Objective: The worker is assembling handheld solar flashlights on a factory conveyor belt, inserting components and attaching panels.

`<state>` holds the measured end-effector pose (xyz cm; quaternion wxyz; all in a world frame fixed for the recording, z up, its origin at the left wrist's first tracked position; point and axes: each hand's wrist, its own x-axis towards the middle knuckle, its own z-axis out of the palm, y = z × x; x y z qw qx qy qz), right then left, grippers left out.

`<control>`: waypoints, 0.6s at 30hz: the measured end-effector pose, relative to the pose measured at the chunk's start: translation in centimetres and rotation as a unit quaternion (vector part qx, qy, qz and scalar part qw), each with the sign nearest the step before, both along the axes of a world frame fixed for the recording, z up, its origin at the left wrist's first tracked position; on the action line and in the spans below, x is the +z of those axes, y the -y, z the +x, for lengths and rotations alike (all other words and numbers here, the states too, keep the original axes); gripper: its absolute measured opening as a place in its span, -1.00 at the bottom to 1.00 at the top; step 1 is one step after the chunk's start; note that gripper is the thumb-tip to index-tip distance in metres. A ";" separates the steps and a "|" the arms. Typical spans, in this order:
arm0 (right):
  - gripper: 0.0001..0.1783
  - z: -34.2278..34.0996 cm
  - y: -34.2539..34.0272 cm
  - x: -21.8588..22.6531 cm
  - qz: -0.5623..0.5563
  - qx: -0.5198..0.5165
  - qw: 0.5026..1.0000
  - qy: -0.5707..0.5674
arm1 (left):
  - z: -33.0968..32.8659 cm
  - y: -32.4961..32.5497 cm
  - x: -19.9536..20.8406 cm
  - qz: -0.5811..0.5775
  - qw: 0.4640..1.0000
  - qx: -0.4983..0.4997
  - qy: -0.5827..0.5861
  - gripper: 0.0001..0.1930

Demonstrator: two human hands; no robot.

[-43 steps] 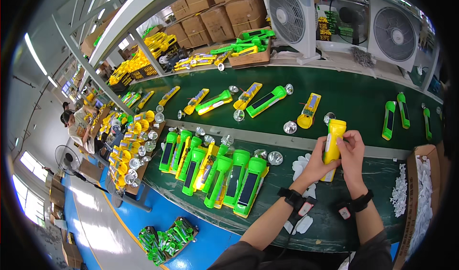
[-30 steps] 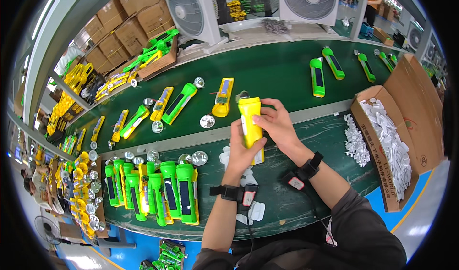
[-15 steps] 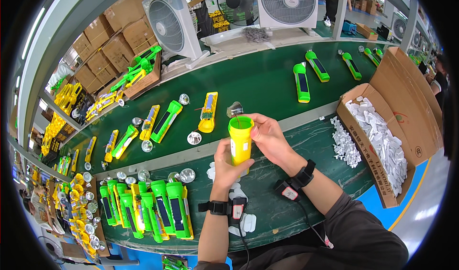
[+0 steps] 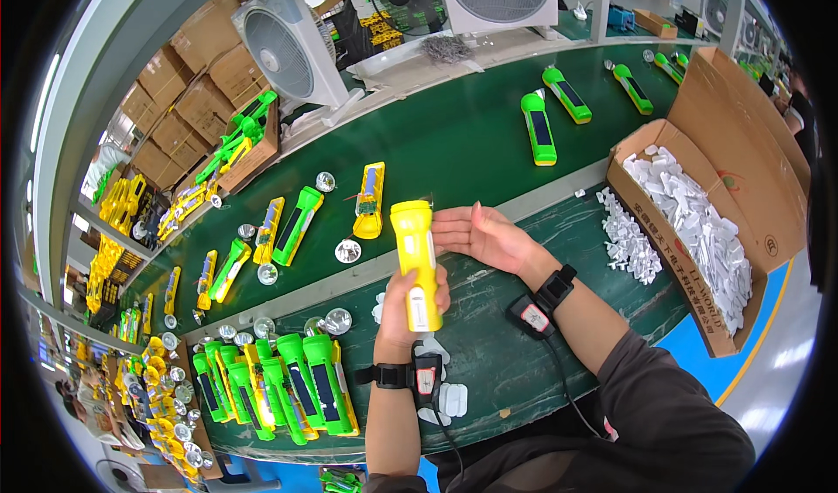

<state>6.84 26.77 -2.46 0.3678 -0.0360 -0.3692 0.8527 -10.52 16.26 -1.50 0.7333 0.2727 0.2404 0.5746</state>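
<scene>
A yellow flashlight body [image 4: 417,253] stands nearly upright over the near bench, its wide head end away from me. My left hand [image 4: 398,314] is closed round its lower part. Beside the head end, my right hand [image 4: 493,238] has its fingers stretched out and its thumb raised. The fingertips reach the flashlight's right edge; whether they touch it I cannot tell. Several white plastic pieces [image 4: 453,400] lie beside my left wrist. To the left, green and yellow flashlights [image 4: 325,386] form a row, with loose silver reflectors [image 4: 338,321] at their far ends.
Beyond the metal rail, a green conveyor belt [image 4: 445,152] carries spaced flashlights and open yellow halves [image 4: 370,198]. On the right stands an open cardboard box [image 4: 661,248] of white pieces, with a small white pile [image 4: 630,244] beside it. Fans [image 4: 279,52] stand behind the belt.
The flashlight body has tipped so its side faces me and its open end no longer shows. My right hand has let go of its rim and opened. The view has shifted slightly.
</scene>
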 end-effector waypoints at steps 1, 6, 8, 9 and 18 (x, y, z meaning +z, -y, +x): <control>-0.29 0.2 0.1 0.1 -0.005 -0.004 1.000 -0.005 | 0.0 -0.1 -0.1 -0.018 0.999 -0.016 0.046 -0.39; -0.42 0.4 0.3 -0.5 0.013 -0.048 0.998 0.047 | -0.1 -0.5 -0.5 0.015 0.995 -0.073 0.068 -0.39; -0.46 -0.5 1.1 -0.2 0.028 -0.067 0.995 0.071 | 0.9 -0.2 -0.5 0.013 0.999 0.029 -0.037 -0.39; -0.50 -0.8 1.4 0.0 0.046 -0.085 0.990 0.102 | 1.2 0.0 -0.1 -0.026 0.998 0.045 -0.044 -0.42; -0.50 -0.9 1.5 -0.2 0.018 -0.066 0.994 0.080 | 1.3 -0.4 0.4 0.034 0.991 0.012 -0.128 -0.37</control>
